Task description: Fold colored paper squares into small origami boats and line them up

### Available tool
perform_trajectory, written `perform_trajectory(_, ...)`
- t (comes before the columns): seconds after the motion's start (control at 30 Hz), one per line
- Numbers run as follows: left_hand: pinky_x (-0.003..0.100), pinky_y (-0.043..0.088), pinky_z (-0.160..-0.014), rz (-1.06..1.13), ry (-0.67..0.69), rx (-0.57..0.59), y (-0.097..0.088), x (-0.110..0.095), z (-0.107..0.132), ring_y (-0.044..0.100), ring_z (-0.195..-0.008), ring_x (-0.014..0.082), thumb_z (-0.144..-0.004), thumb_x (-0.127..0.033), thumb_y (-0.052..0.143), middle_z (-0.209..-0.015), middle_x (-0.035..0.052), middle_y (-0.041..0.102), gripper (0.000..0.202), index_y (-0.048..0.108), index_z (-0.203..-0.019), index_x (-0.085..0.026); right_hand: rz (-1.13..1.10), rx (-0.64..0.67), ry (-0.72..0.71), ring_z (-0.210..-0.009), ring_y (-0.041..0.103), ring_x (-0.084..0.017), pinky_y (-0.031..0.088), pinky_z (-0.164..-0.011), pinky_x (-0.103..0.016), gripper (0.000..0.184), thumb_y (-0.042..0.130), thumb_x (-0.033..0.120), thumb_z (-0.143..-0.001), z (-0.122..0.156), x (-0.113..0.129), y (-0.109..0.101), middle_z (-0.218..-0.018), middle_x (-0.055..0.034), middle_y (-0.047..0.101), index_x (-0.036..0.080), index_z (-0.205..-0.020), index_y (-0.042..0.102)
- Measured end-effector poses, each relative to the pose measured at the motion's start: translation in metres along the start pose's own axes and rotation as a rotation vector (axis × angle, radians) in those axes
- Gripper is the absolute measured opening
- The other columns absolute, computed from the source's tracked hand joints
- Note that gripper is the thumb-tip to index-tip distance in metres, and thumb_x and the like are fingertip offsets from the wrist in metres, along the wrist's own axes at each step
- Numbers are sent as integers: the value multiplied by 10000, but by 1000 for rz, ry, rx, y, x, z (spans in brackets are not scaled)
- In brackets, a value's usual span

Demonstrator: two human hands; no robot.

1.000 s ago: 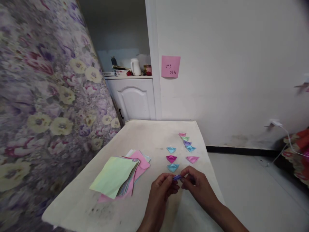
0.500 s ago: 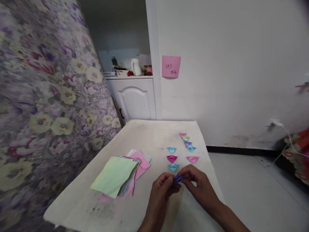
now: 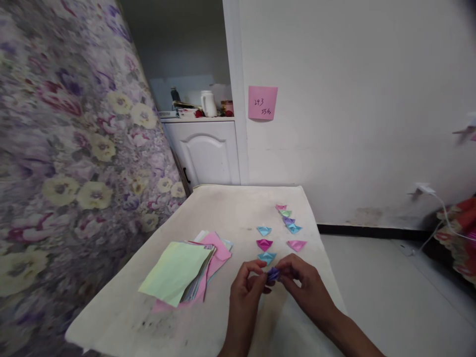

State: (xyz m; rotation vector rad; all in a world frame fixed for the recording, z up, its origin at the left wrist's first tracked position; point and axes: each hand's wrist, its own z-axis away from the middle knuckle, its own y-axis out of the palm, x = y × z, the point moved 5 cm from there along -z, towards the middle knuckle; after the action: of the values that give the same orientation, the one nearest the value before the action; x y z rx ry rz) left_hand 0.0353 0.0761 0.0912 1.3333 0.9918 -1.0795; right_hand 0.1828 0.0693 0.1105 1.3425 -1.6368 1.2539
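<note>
A small folded purple paper boat (image 3: 273, 274) is pinched between my two hands above the near part of the table. My left hand (image 3: 247, 287) grips its left end with thumb and fingers. On the other end, my right hand (image 3: 300, 277) closes its thumb and index finger. Just beyond the fingertips lies a light-blue paper boat (image 3: 267, 258). Behind it are a magenta paper boat (image 3: 265, 244) and another blue one (image 3: 264, 230). A pink paper boat (image 3: 296, 245) lies past my right hand.
A stack of coloured paper sheets (image 3: 174, 272) lies on the left of the cloth-covered table (image 3: 223, 208). Several small paper boats (image 3: 286, 214) form a line at the far right. A floral curtain (image 3: 74, 148) hangs left; a wall (image 3: 334, 124) stands behind.
The fingers of my left hand have shifted and its index finger is raised higher. The purple paper boat has turned slightly and stays between both hands.
</note>
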Motion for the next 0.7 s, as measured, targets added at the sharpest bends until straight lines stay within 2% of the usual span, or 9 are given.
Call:
perform_trajectory(0.2,273,505,-620,-192,147,63,6,-7,5,633,-698,166,-775,-265,623,-997,58,589,92,630,-742,-179,22,-10,2,-680,591,-135,476,-639,-242,76,554,157,-799,0,-3,0,-796,-3,621,200,-833,605)
perform_trajectory(0.5,285,495,-682,-257,89,95,5,-2,4,625,-758,202,-810,-300,587,-805,38,645,132,659,-827,-190,71,4,-71,-724,593,-145,489,-664,-257,85,533,177,-829,1,3,-1,-834,-17,607,206,-855,608)
perform_trajectory(0.7,270,476,-698,-347,139,57,1,-6,3,608,-781,216,-801,-303,597,-819,53,684,151,706,-826,-202,99,17,-93,-707,589,-142,493,-660,-261,121,519,152,-820,2,1,0,-835,-15,613,215,-874,608)
